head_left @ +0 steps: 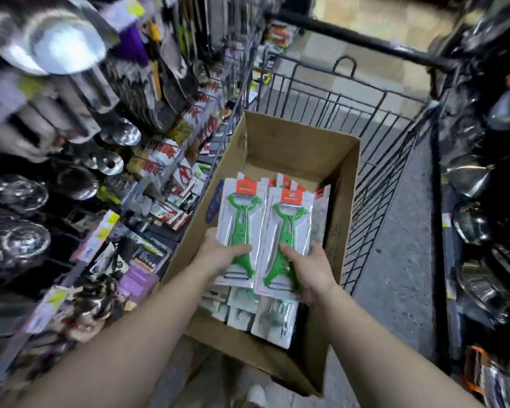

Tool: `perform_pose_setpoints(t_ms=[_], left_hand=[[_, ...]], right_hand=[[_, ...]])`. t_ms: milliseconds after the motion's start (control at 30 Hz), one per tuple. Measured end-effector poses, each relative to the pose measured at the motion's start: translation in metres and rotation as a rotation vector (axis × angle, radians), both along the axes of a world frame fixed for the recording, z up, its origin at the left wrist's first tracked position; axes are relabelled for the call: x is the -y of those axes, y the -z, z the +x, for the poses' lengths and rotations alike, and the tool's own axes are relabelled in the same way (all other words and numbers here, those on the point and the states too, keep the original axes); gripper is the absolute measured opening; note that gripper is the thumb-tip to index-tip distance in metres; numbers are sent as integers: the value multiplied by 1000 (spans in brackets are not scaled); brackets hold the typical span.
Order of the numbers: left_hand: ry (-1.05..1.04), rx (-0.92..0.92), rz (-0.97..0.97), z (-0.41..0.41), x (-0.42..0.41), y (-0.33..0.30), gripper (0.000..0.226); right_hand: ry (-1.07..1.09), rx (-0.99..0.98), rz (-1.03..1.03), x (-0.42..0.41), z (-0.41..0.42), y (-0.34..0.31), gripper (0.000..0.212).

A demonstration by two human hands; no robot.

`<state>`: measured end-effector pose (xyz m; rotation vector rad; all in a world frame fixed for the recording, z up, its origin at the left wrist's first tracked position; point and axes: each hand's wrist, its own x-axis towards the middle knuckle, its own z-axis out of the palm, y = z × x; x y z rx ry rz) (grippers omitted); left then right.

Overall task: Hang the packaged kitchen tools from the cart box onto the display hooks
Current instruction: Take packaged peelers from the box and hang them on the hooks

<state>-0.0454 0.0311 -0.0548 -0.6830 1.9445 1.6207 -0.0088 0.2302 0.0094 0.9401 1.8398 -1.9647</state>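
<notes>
An open cardboard box (280,142) sits in a black wire cart (374,160). Over the box I hold two stacks of packaged green peelers. My left hand (218,256) grips the left stack (242,213) at its lower part, thumb across the front. My right hand (309,272) grips the right stack (289,228) the same way. Each pack is a white card with a red header. More packs (265,316) lie in the box bottom beneath my hands. The display hooks (171,160) on the left hold many hanging packaged goods.
Steel ladles and bowls (27,240) hang on the left rack, with a large steel bowl (53,45) at upper left. Dark metal cookware (477,222) lines the right side. The cart's handle bar (365,39) crosses the top. Grey floor (401,245) shows right of the cart.
</notes>
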Motion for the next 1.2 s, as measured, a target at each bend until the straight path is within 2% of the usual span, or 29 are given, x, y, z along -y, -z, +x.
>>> perform_pose_setpoints(t_ms=[67, 133, 300, 467, 567, 667, 700, 833, 933, 1067, 1200], left_hand=[[-69, -48, 29, 27, 4, -17, 129], [-97, -113, 37, 52, 11, -28, 131], [-225, -241, 24, 103, 42, -40, 128], [-433, -345, -48, 172, 78, -129, 122], [-552, -383, -65, 217, 113, -155, 108], [-673, -410, -133, 269, 150, -180, 125], [-720, -421, -147, 289, 161, -189, 122], [-918, -481, -178, 372, 203, -217, 95], [-1038, -540, -209, 437, 237, -233, 63], [-1193, -587, -264, 530, 278, -255, 60], [-1304, -641, -353, 619, 313, -274, 31]], right_hand=[[-69, -50, -13, 2, 17, -20, 26], [-117, -95, -16, 4, 33, -38, 22], [-286, -240, 27, 26, 60, -82, 34], [-514, -335, 40, 84, 84, -123, 53], [-648, -433, 2, 128, 100, -137, 43], [-791, -514, -53, 180, 129, -156, 36], [-837, -538, -75, 197, 140, -161, 35], [-1028, -567, -134, 267, 192, -173, 32], [-1144, -578, -204, 318, 239, -179, 35], [-1269, -603, -267, 381, 316, -193, 37], [-1379, -645, -300, 435, 397, -205, 42]])
